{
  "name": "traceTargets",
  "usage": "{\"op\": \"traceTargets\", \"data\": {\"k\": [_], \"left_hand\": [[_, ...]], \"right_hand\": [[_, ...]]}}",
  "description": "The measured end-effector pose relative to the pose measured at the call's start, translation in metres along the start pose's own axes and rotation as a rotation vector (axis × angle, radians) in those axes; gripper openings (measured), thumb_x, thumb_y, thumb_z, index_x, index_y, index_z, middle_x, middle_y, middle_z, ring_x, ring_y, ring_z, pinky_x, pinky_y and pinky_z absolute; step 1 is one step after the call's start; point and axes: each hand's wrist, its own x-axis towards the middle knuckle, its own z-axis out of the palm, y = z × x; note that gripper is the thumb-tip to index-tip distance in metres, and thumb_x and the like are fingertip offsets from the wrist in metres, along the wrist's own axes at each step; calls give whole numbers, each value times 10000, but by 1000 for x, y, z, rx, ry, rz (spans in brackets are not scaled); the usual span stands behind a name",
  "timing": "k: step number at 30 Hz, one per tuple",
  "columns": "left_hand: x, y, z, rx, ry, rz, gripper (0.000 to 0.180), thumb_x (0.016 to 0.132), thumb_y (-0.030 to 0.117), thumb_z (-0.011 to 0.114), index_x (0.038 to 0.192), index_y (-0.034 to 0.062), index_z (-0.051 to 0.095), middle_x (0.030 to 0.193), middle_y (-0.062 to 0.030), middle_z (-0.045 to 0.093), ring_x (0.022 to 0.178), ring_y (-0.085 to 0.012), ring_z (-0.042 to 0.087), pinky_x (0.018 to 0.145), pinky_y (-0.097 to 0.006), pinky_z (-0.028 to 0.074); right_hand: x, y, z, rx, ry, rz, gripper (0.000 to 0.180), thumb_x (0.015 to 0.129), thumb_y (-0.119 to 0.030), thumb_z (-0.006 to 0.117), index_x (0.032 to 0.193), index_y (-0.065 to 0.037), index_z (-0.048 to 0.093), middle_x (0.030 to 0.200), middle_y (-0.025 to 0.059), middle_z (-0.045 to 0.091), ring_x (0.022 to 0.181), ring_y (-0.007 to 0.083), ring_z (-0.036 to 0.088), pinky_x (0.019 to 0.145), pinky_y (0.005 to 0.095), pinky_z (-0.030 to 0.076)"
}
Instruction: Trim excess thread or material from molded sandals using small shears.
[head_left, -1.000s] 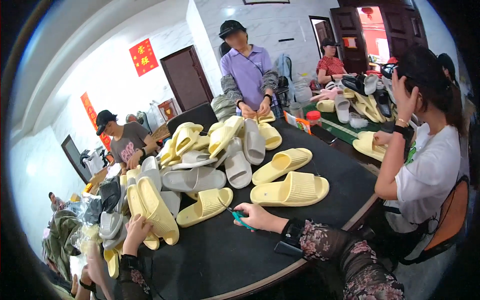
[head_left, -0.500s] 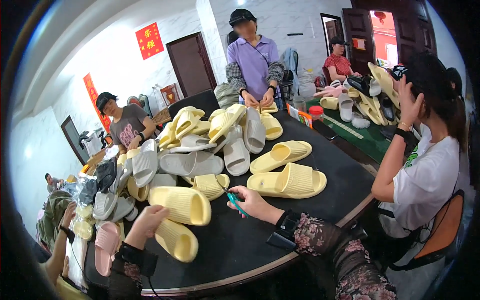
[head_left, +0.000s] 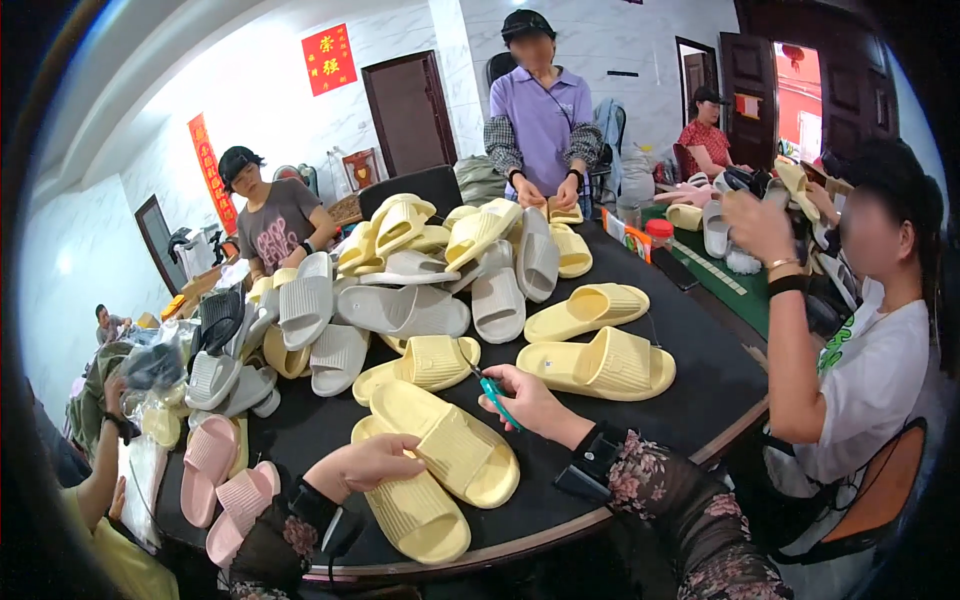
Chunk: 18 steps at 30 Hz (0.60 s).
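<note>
1. Our L hand (head_left: 370,463) is closed on a pr of yellow slippers (head_left: 455,450), thumb & fingers pinching abt where the two lie together; can't tell how firmly each one's held. The pr sits over the near edge of the table (head_left: 700,400), straps up; can't tell if it's resting or lifted.
2. Our R hand (head_left: 535,400) is curled round small teal-handled scissors (head_left: 495,397), tips pointing up-left, right by the strap of a single yellow slipper (head_left: 420,365). Can't tell if the tips touch it, or if the blades are apart.
3. Progress: one pr in hand, lots more around us. Nothing visible marks finished vs. unfinished, so we can't say how much is done or left.
4. Just R of the scissors: two more yellow slippers (head_left: 610,365), side by side, approx. parallel.
5. Beyond: a mixed heap of grey & yellow slippers (head_left: 400,310), stacked every which way. On our L, two pink slippers (head_left: 210,460), near our wrist.
6. Farther out: a co-worker in purple (head_left: 540,130) has both hands at a yellow slipper (head_left: 565,215); a co-worker in white (head_left: 850,345), on our R, has a hand raised.
</note>
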Motion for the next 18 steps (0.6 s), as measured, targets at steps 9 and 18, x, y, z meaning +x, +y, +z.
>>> {"op": "traceTargets", "data": {"k": [9, 18], "left_hand": [[-26, 10, 20, -559, 406, 388, 375, 879, 1, 494, 1246, -73, 480, 1195, -192, 573, 1080, -255, 592, 960, -368, 475], [8, 19, 14, -430, 598, 836, 505, 828, -43, 498, 1323, -54, 398, 1259, -156, 530, 1128, -238, 559, 954, -340, 461]], "right_hand": [[5, 2, -5, 82, 133, -28, 464, 893, -177, 651, 1276, -14, 445, 853, 12, 556, 649, 69, 545, 535, 226, 495], [-1, -10, -4, 96, 99, -82, 433, 910, -119, 608, 1287, -17, 419, 866, 23, 549, 683, 76, 555, 630, 251, 523]]}}
